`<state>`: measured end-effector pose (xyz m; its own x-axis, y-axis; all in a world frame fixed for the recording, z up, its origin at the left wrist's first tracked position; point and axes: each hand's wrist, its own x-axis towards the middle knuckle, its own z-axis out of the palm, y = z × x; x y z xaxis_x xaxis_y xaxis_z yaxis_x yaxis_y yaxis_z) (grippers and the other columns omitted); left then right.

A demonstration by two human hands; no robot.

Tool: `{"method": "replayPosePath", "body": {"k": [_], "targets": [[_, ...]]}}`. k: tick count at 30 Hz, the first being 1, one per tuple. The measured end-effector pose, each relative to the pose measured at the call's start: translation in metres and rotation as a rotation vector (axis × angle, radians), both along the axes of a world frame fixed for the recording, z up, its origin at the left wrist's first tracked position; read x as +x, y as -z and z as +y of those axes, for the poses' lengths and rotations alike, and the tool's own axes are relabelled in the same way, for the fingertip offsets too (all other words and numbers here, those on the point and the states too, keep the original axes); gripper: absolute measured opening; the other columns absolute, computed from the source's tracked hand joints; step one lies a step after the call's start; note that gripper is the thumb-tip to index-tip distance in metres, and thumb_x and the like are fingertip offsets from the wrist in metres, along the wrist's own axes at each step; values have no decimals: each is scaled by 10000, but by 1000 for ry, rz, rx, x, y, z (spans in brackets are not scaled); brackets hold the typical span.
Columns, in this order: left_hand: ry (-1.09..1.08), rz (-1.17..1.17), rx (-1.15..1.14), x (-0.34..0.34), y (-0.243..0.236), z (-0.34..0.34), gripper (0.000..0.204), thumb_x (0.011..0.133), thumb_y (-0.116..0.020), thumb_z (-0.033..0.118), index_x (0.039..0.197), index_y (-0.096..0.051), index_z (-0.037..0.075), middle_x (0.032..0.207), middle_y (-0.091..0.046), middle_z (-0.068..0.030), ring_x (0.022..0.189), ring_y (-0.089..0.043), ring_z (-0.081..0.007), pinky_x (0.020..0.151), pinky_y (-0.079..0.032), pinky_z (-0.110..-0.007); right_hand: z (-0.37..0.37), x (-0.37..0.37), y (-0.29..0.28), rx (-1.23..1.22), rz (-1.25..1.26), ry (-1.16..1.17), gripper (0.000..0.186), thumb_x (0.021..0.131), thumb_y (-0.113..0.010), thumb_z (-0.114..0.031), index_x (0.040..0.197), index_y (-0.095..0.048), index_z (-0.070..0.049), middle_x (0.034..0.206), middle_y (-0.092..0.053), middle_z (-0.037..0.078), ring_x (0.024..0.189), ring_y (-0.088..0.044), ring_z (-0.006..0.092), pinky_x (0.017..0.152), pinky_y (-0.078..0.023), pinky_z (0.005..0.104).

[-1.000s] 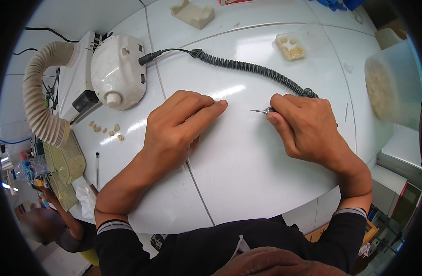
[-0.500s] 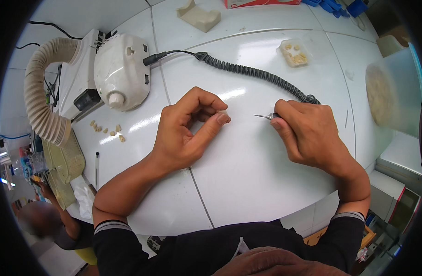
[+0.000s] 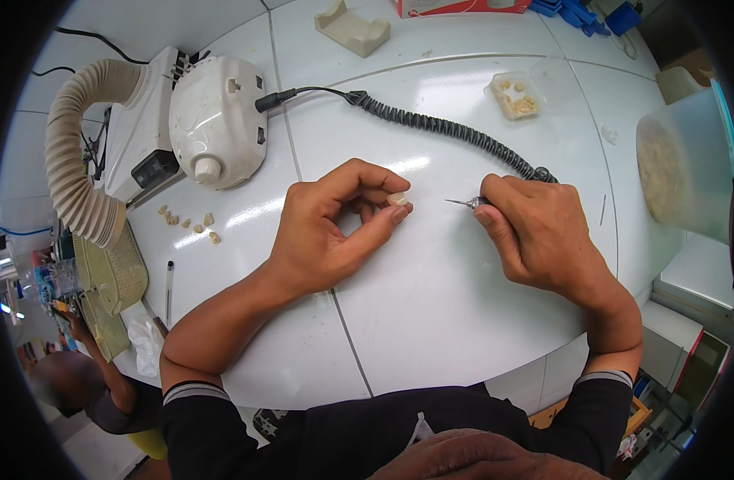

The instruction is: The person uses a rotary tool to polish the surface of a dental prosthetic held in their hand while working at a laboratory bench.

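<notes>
Between the thumb and fingertips of my left hand [image 3: 323, 224] is a small off-white tooth-shaped piece [image 3: 397, 198], its pale top showing. My right hand [image 3: 539, 236] is closed around a rotary handpiece [image 3: 476, 203]; most of its body is hidden by the fingers. The thin pointed bur at its tip aims left at the piece, with a gap between them. From behind that hand a black coiled cord [image 3: 431, 121] runs to a white control unit [image 3: 215, 120] at the far left.
Several pale small pieces [image 3: 197, 229] lie left of my left hand, near a ribbed hose [image 3: 67, 152] and a pen [image 3: 169, 292]. Farther back are a clear tray [image 3: 496, 82] of pieces and a beige stand [image 3: 351, 30]. A translucent bin [image 3: 695, 152] stands right. Another person [image 3: 119, 400] is at lower left.
My left fingers have shifted slightly right and rolled, so more of the tooth-shaped piece shows. The right hand with the handpiece has barely moved.
</notes>
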<state>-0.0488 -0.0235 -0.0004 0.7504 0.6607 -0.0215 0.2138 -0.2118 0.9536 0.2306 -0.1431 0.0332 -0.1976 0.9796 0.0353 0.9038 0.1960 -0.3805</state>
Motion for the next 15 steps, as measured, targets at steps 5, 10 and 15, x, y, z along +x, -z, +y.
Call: {"method": "replayPosePath", "body": {"k": [5,10,15], "targets": [[25,-7,69,2,-1,-4,194,1024,-831,-27,1203,-756,-35,1092,-837,-111,1074,-835,-173,915,-651,-296,-1,0,2,50,-2,-31,229,1107,-714,-274,992,-651,-87,724,-632,74,573,-648,312,524,-476,440],[86,-40,259,4,-4,-3,214,939,-943,40,1108,-813,17,1020,-829,-77,892,-797,-134,749,-624,-285,-6,-11,7,149,-20,-99,233,1077,-766,-289,1005,-674,-87,721,-595,46,558,-628,258,508,-467,402],[81,-37,260,2,1,-3,255,913,-957,49,1135,-832,42,1051,-824,-72,874,-767,-131,700,-589,-285,-8,-14,7,148,-48,-123,248,1068,-781,-301,1001,-678,-85,731,-585,38,562,-618,228,501,-460,386]]}}
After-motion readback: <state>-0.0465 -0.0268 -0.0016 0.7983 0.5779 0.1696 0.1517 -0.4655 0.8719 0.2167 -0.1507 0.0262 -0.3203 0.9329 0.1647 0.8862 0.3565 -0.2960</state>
